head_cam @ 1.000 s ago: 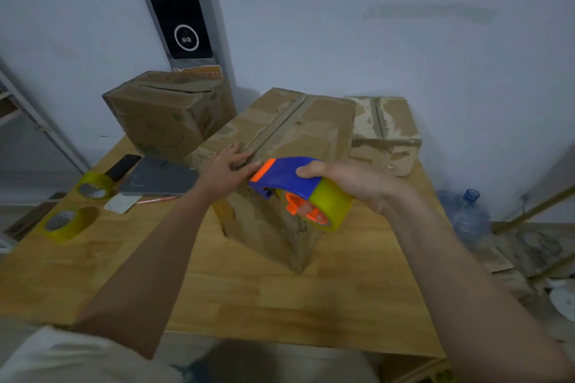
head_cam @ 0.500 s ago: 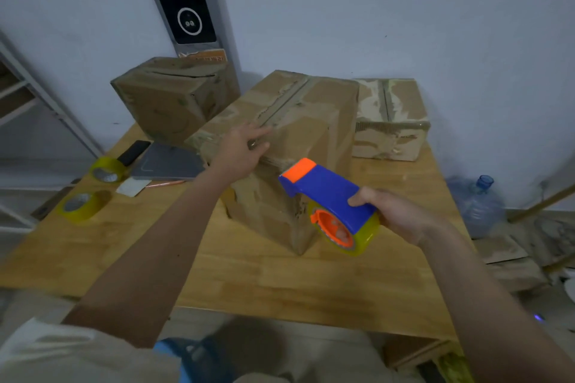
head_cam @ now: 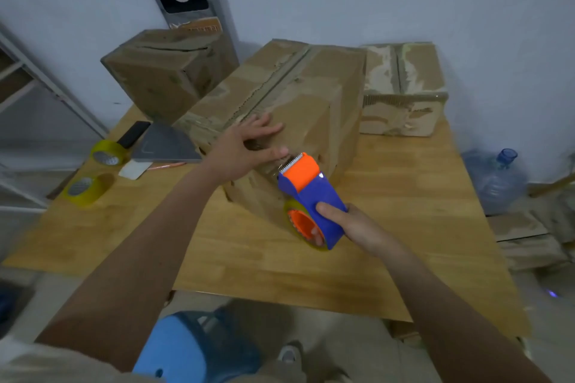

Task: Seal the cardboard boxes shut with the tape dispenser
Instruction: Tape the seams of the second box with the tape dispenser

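Nearest us, our right hand (head_cam: 357, 227) wraps the blue handle of the dispenser (head_cam: 311, 199), thumb on top, fingers curled underneath. Its toothed orange head tilts up against the near end face of the middle box (head_cam: 298, 96), just under the top edge. Our left hand (head_cam: 239, 149) lies flat with fingers spread on the box's near top corner, thumb stretched toward the blade, holding nothing, just pressing.

What could go wrong, as we judge it: the thumb sits very near the serrated teeth, so a quick pull could nick it. If the tape end is not stuck well to the worn, peeling cardboard, it may lift as we draw it along the seam. The box stands askew on the table (head_cam: 404, 227), so an uneven pull might swing it.

Farther off, a second box (head_cam: 165, 71) waits at the left with its flap gaping, and a third (head_cam: 401, 84) at the right by the wall.
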